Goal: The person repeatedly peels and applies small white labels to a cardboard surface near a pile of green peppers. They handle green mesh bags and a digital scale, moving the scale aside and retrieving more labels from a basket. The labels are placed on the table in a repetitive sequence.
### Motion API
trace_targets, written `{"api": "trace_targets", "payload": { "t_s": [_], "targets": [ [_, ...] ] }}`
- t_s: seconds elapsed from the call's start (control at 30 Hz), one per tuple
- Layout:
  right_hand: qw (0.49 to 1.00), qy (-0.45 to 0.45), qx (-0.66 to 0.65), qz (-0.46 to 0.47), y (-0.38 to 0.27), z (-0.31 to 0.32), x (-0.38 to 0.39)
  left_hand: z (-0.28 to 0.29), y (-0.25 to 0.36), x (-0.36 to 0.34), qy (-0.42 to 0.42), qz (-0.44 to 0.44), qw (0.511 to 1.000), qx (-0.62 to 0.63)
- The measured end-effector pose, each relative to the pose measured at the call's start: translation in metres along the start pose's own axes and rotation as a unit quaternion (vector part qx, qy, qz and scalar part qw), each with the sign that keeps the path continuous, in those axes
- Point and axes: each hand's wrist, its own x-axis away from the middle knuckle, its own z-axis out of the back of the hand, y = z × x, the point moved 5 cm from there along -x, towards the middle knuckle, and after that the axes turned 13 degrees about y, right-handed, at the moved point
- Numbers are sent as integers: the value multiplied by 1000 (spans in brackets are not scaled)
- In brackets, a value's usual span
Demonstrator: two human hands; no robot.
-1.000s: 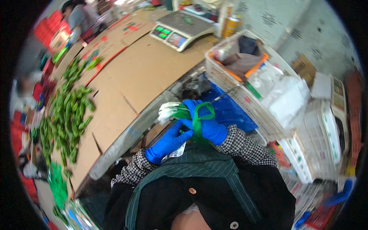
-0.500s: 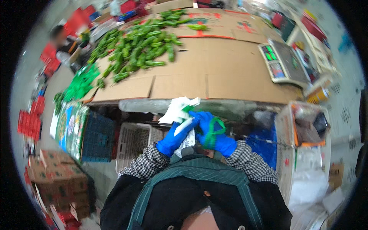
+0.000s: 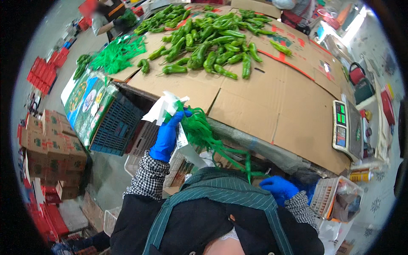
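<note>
My left hand, in a blue glove, is closed around a bunch of green mesh netting and some white paper labels. One white strip dangles below the fist. Long strands of the netting trail down and right across my apron toward my right hand. That blue-gloved hand is low at the right, its fingers bent together beside the strand ends; whether it grips any strand is hidden. Beyond my left hand, a heap of green peppers lies on the cardboard-covered table.
More green netting is piled at the table's left corner, above a blue crate. A digital scale stands on the right. A plastic basket is near my right hand. Stacked cartons stand at left; a co-worker is far left.
My hands have parted from the centre: the left went left with the labels, the right down and right. The green netting now spreads between them. The view has turned left.
</note>
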Motion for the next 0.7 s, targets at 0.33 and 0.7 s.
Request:
{"api": "trace_targets", "payload": {
  "t_s": [0.33,0.7],
  "targets": [
    [843,307,54,438,-319,44,-132,1,8,15,-16,-75,995,-57],
    [825,231,28,516,-336,14,-197,37,-32,46,162,-110,980,39]
  ]
}}
